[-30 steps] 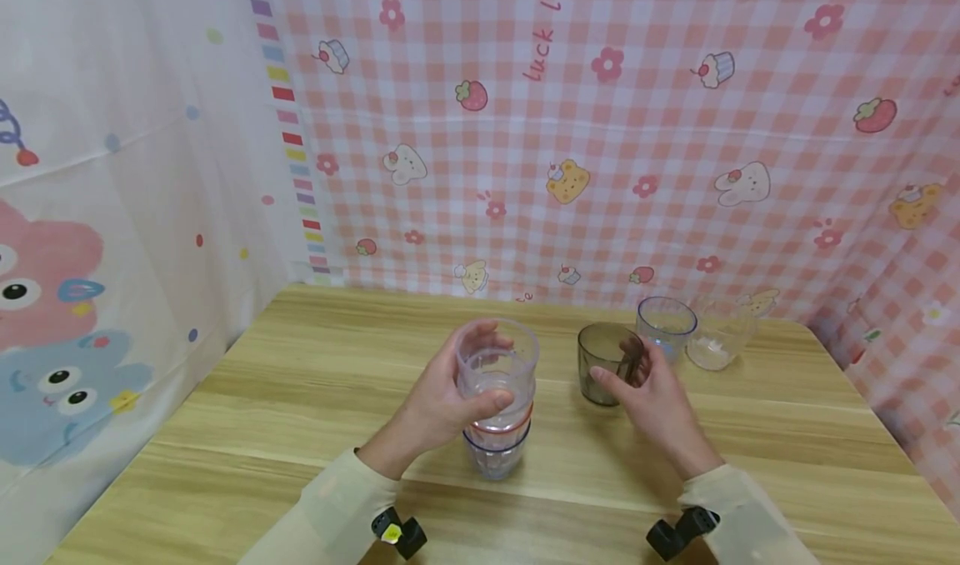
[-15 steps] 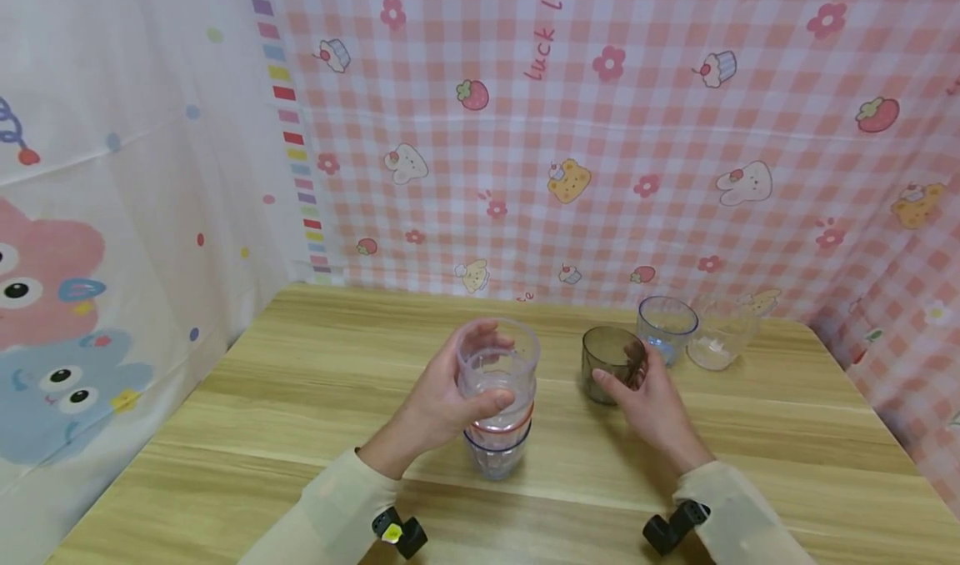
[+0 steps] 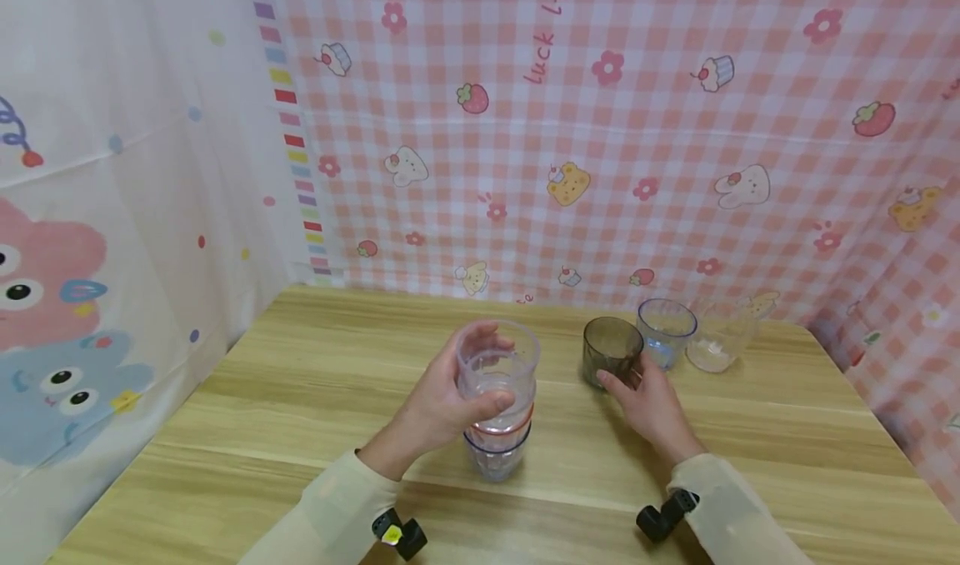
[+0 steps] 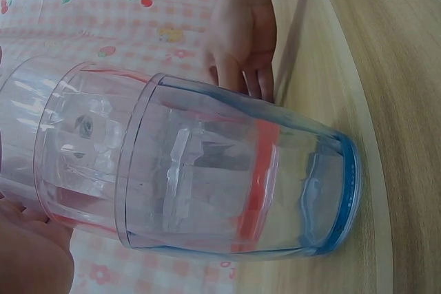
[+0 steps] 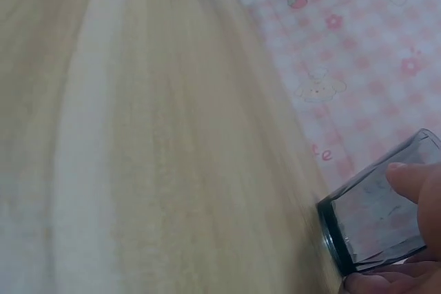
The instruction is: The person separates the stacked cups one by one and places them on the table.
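Observation:
A stack of see-through cups stands on the wooden table (image 3: pixel 360 365), front centre. On top is a clear cup (image 3: pixel 525 369), nested in a red-rimmed cup (image 3: pixel 499 438), itself in a blue-rimmed cup (image 3: pixel 497 465) with a blue base (image 4: pixel 348 194). My left hand (image 3: pixel 435 402) grips the top cup, thumb in front, fingers behind. To the right, my right hand (image 3: pixel 652 402) holds a smoky dark cup (image 3: pixel 609 348) by its right side, thumb in front. In the right wrist view the dark cup (image 5: pixel 375 218) is low at the right; whether its base touches the table I cannot tell.
Behind my right hand stand another blue-rimmed cup (image 3: pixel 666 332) and a fully clear cup (image 3: pixel 716 344), close together near the table's back edge. A pink checked cloth (image 3: pixel 525 148) hangs behind the table, and a white printed cloth (image 3: pixel 165 215) hangs at the left.
My right hand has shifted the dark cup slightly right, then back towards the far edge, beside the standing blue-rimmed cup. My left hand and the stack have stayed put.

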Available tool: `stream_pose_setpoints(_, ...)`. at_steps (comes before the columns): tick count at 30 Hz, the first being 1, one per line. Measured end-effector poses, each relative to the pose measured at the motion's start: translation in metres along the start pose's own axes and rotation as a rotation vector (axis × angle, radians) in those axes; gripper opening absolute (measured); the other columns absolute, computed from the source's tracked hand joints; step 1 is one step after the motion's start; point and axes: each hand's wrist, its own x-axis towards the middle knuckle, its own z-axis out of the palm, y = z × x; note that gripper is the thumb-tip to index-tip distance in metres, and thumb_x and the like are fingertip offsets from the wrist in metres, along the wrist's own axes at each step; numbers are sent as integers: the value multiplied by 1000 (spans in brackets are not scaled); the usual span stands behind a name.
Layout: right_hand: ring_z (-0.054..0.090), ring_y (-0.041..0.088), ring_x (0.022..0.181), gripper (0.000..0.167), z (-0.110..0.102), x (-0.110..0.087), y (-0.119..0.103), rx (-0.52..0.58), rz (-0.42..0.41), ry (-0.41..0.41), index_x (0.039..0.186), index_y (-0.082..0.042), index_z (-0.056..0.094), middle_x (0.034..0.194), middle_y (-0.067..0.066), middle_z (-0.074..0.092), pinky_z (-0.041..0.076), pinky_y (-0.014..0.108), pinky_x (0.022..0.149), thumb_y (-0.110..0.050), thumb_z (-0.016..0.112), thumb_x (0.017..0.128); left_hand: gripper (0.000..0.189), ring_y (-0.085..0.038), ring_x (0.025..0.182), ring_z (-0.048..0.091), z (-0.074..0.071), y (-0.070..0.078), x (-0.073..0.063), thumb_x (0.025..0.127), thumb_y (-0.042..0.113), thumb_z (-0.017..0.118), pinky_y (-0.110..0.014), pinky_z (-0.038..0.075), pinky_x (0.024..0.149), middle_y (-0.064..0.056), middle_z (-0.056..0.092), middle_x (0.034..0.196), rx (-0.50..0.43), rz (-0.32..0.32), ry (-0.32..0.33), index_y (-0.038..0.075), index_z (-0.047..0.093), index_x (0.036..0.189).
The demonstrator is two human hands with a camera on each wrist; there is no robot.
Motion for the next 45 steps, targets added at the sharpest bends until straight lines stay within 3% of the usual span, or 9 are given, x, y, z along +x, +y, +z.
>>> stream_pose_setpoints(7, 47, 50, 151, 65, 2, 9, 4, -112, 10, 40, 157, 9, 39, 158, 37, 49, 41, 58, 125, -28, 64, 110, 102, -40, 145, 54, 0, 0, 0, 86, 59, 88, -60, 42, 121, -24, 58, 151, 3, 9, 0, 5, 39, 158)
stream_pose_setpoints(13, 50, 49, 149, 63, 3, 18, 6, -124, 16, 60, 155, 10, 44, 156, 36, 51, 42, 58, 124, -29, 64, 110, 102, -38, 145, 54, 1, 0, 0, 86, 60, 87, -60, 43, 121, -25, 57, 153, 18, 0, 2, 7, 40, 158)
stream_pose_setpoints(28, 38, 45, 157, 69, 4, 32, 6, -124, 31, 55, 166, 8, 27, 166, 32, 38, 36, 55, 128, -28, 55, 114, 102, -37, 146, 54, 0, 0, -1, 86, 62, 87, -62, 44, 122, -17, 60, 152, 24, -13, 1, 8, 40, 159)
stream_pose_setpoints(35, 43, 46, 154, 65, 7, 35, 6, -178, 18, 98, 163, 10, 34, 160, 33, 46, 36, 57, 128, -28, 53, 114, 101, -37, 145, 54, 0, -1, -1, 86, 60, 87, -61, 43, 122, -15, 61, 151, 17, -4, 5, 7, 40, 158)
stream_pose_setpoints(39, 45, 46, 152, 62, 7, 36, 7, -179, 7, 112, 161, 12, 37, 158, 34, 47, 37, 56, 127, -26, 53, 114, 102, -38, 145, 54, 0, -1, 0, 86, 61, 87, -61, 43, 121, -19, 60, 151, 15, 7, 4, 6, 40, 158)
stream_pose_setpoints(45, 42, 48, 153, 68, 4, 32, 7, -158, 42, 78, 164, 13, 27, 162, 35, 40, 37, 56, 127, -28, 52, 115, 102, -38, 145, 54, 0, -1, 0, 87, 61, 86, -62, 44, 121, -23, 57, 153, 20, 5, -1, 7, 39, 159)
